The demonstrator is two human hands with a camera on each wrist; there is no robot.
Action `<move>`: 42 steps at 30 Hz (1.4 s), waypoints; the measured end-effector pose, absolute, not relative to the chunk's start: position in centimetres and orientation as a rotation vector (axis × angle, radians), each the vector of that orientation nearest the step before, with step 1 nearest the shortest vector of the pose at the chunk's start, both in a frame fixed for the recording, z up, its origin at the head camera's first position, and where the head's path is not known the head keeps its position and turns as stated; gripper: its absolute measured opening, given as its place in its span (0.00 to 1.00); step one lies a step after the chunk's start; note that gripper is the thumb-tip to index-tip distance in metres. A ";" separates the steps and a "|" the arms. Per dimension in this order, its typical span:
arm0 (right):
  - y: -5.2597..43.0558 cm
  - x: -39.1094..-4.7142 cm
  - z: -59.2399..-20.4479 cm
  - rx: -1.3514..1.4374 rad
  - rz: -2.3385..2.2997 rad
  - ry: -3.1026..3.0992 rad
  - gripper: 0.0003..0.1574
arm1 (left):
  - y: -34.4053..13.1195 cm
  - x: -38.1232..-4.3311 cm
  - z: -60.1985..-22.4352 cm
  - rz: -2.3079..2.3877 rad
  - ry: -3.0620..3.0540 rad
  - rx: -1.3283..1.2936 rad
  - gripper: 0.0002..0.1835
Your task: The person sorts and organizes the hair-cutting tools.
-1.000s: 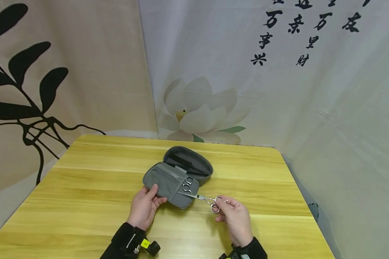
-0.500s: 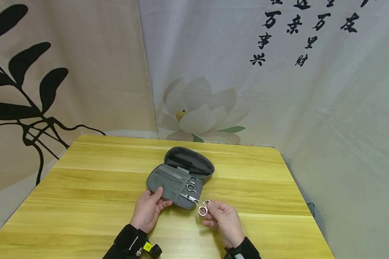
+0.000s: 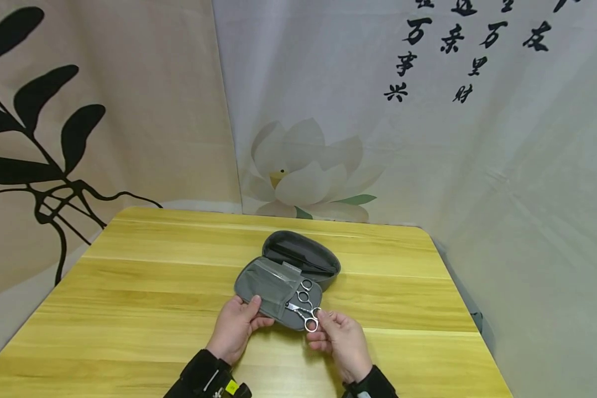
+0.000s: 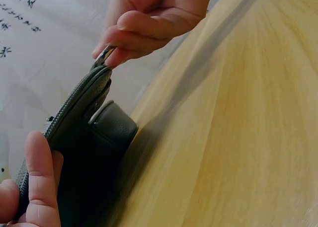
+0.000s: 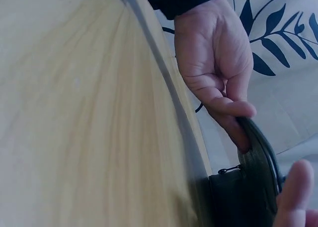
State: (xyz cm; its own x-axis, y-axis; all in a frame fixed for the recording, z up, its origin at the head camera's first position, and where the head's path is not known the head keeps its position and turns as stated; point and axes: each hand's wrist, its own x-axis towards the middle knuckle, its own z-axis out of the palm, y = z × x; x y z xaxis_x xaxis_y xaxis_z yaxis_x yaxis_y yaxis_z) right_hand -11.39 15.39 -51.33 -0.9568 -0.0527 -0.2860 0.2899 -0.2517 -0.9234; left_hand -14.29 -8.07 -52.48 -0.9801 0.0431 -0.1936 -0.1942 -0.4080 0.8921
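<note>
A grey zip case (image 3: 265, 286) lies unfolded, its flap tilted up off the table. My left hand (image 3: 235, 327) grips the flap's near left edge, thumb on the inner face and fingers beneath. My right hand (image 3: 345, 341) pinches a finger ring of silver scissors (image 3: 305, 316), whose blades are hidden in the flap's pocket. Beside them, a second pair of scissors (image 3: 303, 292) shows its rings above the pocket edge. In the left wrist view, the right hand (image 4: 154, 23) holds the ring end at the case's zipped rim. The right wrist view shows the left hand (image 5: 213, 58) pinching the rim.
The case's deeper half (image 3: 303, 255) stands behind the flap with dark slim items inside. Under everything is a yellow wood-grain table (image 3: 154, 276). Printed cloth curtains (image 3: 298, 110) hang behind the table and on its right.
The scissors in my right hand have slid left and deeper into the pocket; at first most of the blade base showed outside. The case and left hand have shifted slightly right and nearer.
</note>
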 end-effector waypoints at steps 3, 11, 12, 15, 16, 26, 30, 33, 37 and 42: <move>15.2 -11.3 -51.3 0.320 -2.332 1.792 0.12 | -7.9 -14.2 -52.4 2.522 1.615 -0.212 0.18; 15.4 -11.2 -51.6 0.273 -2.384 1.730 0.09 | -8.7 -14.0 -51.0 1.974 2.284 -0.354 0.24; 15.4 -11.2 -51.6 0.261 -2.388 1.731 0.09 | -8.8 -13.9 -50.7 1.846 2.462 -0.338 0.25; 15.4 -11.1 -51.5 0.233 -2.399 1.731 0.08 | -8.4 -13.5 -49.7 1.454 2.956 -0.186 0.24; 15.3 -11.1 -51.4 0.227 -2.400 1.733 0.08 | -8.1 -13.3 -49.4 1.332 3.085 -0.110 0.23; 14.9 -10.7 -51.3 0.201 -2.383 1.743 0.09 | -5.9 -13.0 -47.5 0.779 3.392 0.427 0.17; 14.7 -10.7 -51.5 0.220 -2.361 1.777 0.10 | -5.5 -12.9 -48.0 0.665 3.497 0.593 0.17; 14.5 -10.8 -51.4 0.257 -2.352 1.802 0.12 | -5.3 -12.9 -48.5 0.621 3.586 0.682 0.16; 14.2 -10.8 -51.3 0.269 -2.325 1.803 0.13 | -5.2 -12.7 -49.1 0.510 3.662 0.831 0.16; 14.2 -10.8 -51.6 0.235 -2.235 1.785 0.15 | -5.2 -12.2 -49.1 0.489 3.661 0.922 0.15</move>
State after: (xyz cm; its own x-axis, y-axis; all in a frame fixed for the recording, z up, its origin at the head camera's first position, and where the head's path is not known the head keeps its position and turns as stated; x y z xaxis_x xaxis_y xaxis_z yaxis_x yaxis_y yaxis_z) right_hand -10.76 14.21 -51.61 -0.9500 -0.1093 -0.2924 0.3093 -0.2038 -0.9289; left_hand -12.16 -5.17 -49.09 -0.6821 0.3367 0.6492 0.4954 0.8657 0.0715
